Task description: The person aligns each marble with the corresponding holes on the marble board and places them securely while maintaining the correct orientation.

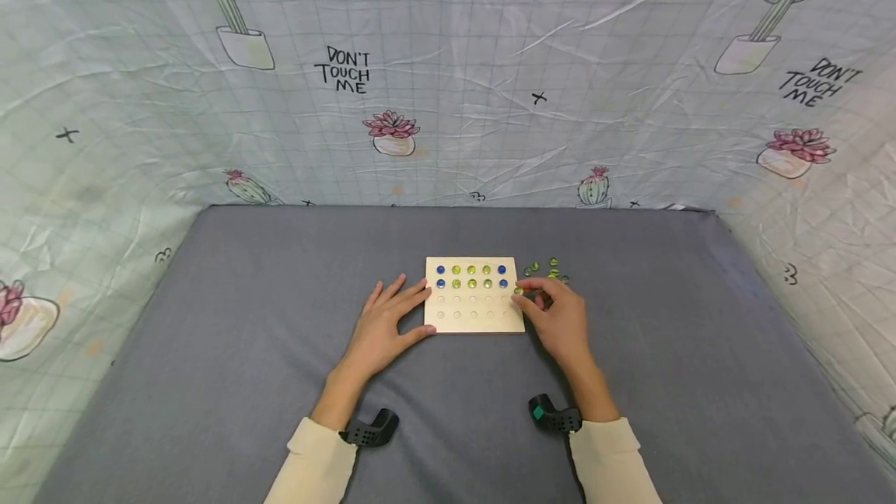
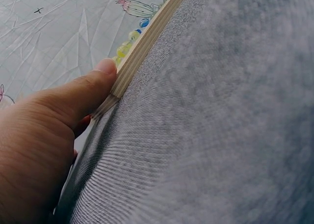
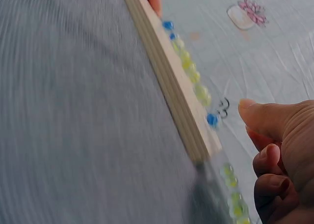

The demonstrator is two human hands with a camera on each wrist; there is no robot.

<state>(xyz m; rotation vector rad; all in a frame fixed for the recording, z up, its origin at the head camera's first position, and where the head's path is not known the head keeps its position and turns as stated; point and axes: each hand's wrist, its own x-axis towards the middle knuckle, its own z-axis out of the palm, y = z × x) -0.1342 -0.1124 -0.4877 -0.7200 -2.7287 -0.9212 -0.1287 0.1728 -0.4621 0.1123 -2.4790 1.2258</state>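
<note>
So the pale wooden board (image 1: 465,307) sits flat around the middle of the grey cloth (image 1: 231,348), long axis running left to right, short sides pointing near and far. It's got rows of five hollows: in the two far rows there are blue marbles (image 1: 440,270) at both ends with yellow-green marbles (image 1: 472,284) between them, and the two near rows are just bare dimples. The right hand (image 1: 561,321) has a single marble (image 1: 519,290), yellow-green too, pinched between thumb and index finger right at the board's right edge, other fingers curled in. Left hand (image 1: 381,329) is spread out, fingers pretty straight, touching the board's left edge with the thumb by the near left corner. So the hands are well apart, one each side, forearms coming in from the near side. A few loose green marbles (image 1: 554,261) lie on the cloth just past the right hand, off the board's far right. Both wrists have black wrist devices (image 1: 371,428) below cream sleeves (image 1: 607,457). Behind it all hangs a wrinkly pale backdrop (image 1: 476,45), wrapping both sides, printed with cacti, pink succulents and "DON'T TOUCH ME".
</note>
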